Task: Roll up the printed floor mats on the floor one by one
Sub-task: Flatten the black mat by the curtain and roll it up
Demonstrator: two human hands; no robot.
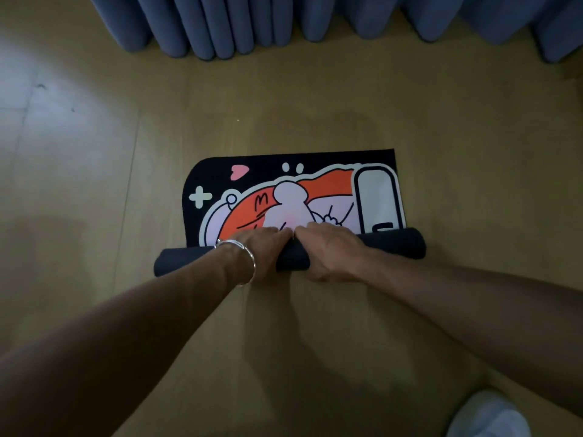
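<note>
Rolling in progress: the mat (315,190) lies on the floor (94,184) short of the curtain (284,23), its near part already wound into a dark roll (391,249). Left hand (258,250) and right hand (325,250) press side by side on the roll's middle, fingers curled over it. The next move probably calls for pushing the roll evenly toward the curtain, keeping both ends aligned.

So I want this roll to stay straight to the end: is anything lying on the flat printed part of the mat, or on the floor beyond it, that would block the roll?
Nothing visible does. Both hands, left hand and right hand, grip the dark rolled part. The flat black cartoon-printed floor mat ahead is bare, and the tan floor is open up to the blue curtain.
</note>
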